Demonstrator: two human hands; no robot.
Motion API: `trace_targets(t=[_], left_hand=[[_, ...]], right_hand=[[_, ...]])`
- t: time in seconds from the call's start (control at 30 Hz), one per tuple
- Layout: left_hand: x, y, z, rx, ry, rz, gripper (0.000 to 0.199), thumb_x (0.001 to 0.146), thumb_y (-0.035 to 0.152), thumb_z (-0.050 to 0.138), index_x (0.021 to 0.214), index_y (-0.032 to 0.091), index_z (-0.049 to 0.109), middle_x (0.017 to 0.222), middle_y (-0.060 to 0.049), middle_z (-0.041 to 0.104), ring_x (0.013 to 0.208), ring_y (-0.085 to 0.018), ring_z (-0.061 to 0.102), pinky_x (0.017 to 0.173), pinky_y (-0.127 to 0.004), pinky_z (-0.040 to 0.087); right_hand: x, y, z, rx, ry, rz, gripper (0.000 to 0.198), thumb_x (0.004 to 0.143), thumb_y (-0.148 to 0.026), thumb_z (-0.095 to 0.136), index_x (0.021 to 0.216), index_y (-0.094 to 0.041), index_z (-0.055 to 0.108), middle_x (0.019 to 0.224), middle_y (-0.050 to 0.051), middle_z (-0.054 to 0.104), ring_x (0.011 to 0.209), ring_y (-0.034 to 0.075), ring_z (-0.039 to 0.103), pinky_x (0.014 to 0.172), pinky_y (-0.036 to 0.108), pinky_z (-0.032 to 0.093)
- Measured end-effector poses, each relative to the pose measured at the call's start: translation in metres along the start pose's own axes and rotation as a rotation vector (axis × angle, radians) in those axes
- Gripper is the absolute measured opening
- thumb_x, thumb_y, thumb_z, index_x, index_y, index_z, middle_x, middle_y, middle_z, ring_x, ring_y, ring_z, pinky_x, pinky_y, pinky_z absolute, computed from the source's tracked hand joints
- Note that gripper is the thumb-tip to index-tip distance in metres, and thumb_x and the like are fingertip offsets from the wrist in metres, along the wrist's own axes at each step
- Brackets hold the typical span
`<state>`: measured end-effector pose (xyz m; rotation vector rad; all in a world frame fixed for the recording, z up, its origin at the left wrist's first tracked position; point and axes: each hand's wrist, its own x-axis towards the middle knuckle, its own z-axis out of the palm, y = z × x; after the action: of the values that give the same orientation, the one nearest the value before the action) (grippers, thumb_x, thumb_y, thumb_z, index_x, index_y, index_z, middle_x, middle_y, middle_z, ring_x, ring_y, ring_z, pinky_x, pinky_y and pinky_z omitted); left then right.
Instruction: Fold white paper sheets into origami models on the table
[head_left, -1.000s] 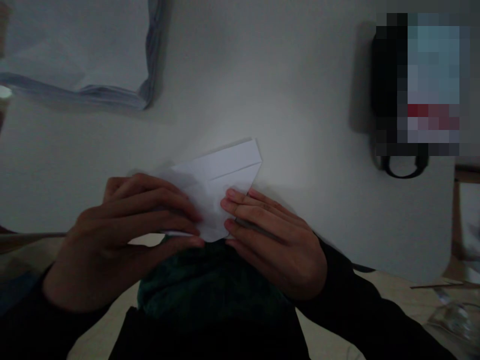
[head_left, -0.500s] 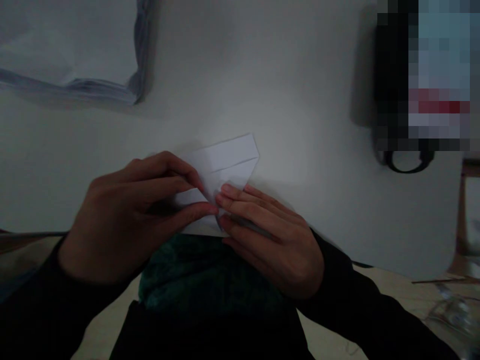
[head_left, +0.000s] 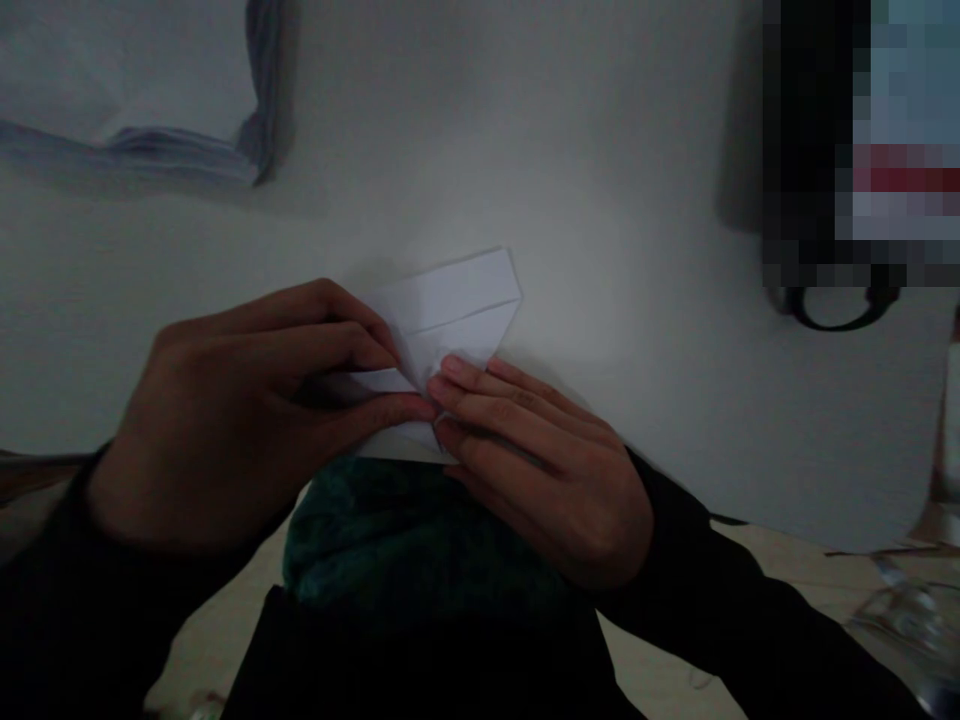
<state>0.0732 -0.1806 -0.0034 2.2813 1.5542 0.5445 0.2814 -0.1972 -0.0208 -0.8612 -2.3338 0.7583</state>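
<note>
Near the table's front edge lies a piece of white folded paper (head_left: 465,290), with a crease running along its upper strip and a slanted corner at the right. My left hand (head_left: 255,400) pinches a raised flap of it between thumb and fingers. My right hand (head_left: 547,460) rests on the paper's lower right part, fingers stretched out and pressing it down. The fingertips of both hands almost meet at the fold. Part of the paper is hidden under my hands.
At the back left sits a large white, paper-like bundle (head_left: 150,80) with crumpled edges. A black object with a loop (head_left: 844,310) stands at the right, partly pixelated. The white table (head_left: 600,150) ends just in front of me, above my green patterned clothing (head_left: 405,540).
The flap under my left fingers is pressed lower and its opening looks narrower. My right hand stays almost in place. The whole view has shifted slightly.
</note>
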Motion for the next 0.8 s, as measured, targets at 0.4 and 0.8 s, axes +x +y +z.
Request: trace_targets(t=[0.4, 0.8], left_hand=[[0.004, -0.007, -0.004, 0.035, -0.007, -0.045, 0.031, 0.068, 0.051, 0.067, 0.075, 0.021, 0.065, 0.083, 0.004, 0.060, 0.060, -0.007, 0.053, 0.048, -0.018, 0.038], [0.003, -0.003, -0.005, 0.055, 0.088, -0.137, 0.024, 0.068, 0.045, 0.070, 0.070, 0.021, 0.066, 0.084, 0.004, 0.061, 0.067, -0.007, 0.056, 0.064, -0.019, 0.046]], right_hand=[[-0.001, -0.010, 0.010, -0.136, 0.110, -0.004, 0.019, 0.086, -0.012, 0.052, 0.097, -0.017, 0.067, 0.112, 0.005, 0.066, 0.115, 0.017, 0.054, 0.103, 0.037, 0.043], [0.001, -0.011, 0.008, -0.146, 0.117, -0.022, 0.018, 0.086, -0.013, 0.052, 0.096, -0.016, 0.068, 0.111, 0.004, 0.066, 0.114, 0.017, 0.055, 0.102, 0.036, 0.044]])
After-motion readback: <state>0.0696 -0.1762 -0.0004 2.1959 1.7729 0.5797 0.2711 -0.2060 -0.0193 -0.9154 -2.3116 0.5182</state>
